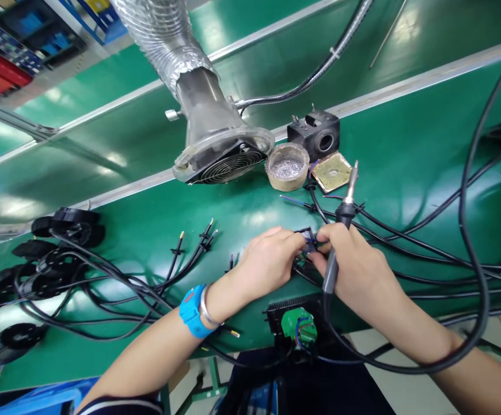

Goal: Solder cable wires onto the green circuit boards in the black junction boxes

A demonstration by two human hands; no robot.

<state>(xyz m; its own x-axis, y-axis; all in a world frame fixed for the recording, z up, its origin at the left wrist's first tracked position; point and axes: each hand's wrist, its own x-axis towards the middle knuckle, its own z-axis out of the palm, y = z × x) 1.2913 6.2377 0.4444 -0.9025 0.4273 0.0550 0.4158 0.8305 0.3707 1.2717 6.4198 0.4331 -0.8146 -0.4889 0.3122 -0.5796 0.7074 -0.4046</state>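
Note:
My left hand [272,256], below a wrist with a blue band, pinches a small dark part [306,237] from its left side. My right hand [354,259] has its fingertips on the right side of the same part. Tucked in that hand is a soldering iron [341,225], its metal tip pointing up and away from the part. Fingers hide much of the small part, so its kind is unclear. Just below, a green circuit board [299,326] with coloured wires sits on a black finned housing [276,317] near the table edge.
A fume extractor hood [224,150] hangs over the green table [138,202]. Behind my hands are a solder cup [288,167], a square sponge [331,172] and a black iron stand [315,135]. Black cables [432,262] run right; cabled round housings [56,259] lie left.

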